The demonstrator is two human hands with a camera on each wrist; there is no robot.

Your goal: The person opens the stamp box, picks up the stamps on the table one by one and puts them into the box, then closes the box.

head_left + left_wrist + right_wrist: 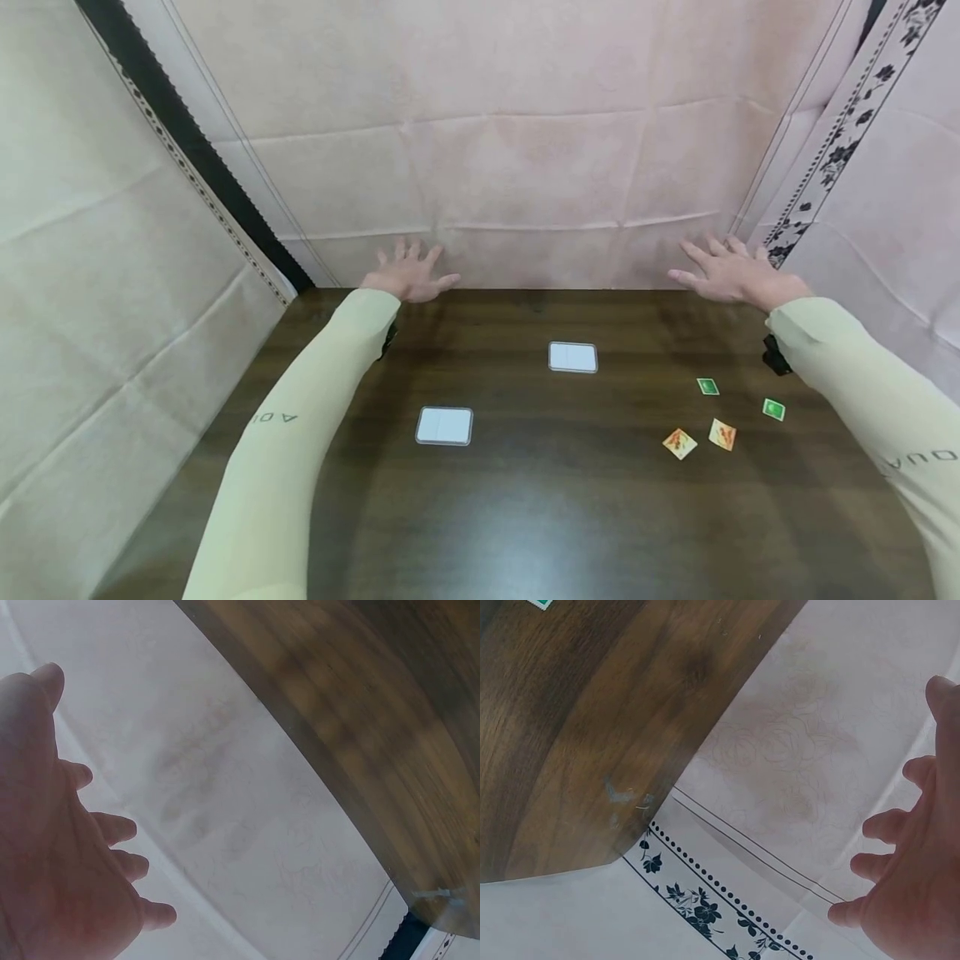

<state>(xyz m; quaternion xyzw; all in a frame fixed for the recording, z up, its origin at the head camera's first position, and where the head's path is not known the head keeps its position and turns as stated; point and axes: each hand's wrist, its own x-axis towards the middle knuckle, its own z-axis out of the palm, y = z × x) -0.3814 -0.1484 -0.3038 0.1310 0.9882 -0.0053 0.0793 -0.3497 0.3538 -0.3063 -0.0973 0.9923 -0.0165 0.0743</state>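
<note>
Over the far left edge of the table, my left hand [408, 275] is held out with its fingers spread and nothing in it. My right hand [731, 273] is stretched out the same way near the far right corner. Nearest the hands lies a white rounded card [573, 357] with a dark rim; a second white card [444, 426] lies closer and to the left. Two small green stamps [707, 387] and two orange-and-cream stamps [679, 443] lie scattered on the right side. In the wrist views, the left palm [67, 847] and right palm [919, 862] show bare.
The dark wooden table [495, 517] ends at a pale cloth curtain [517, 167] behind it. More cloth [112, 333] hangs along the left, and a flower-patterned border [847, 142] runs down the right. A black band [202, 142] shows at the left seam.
</note>
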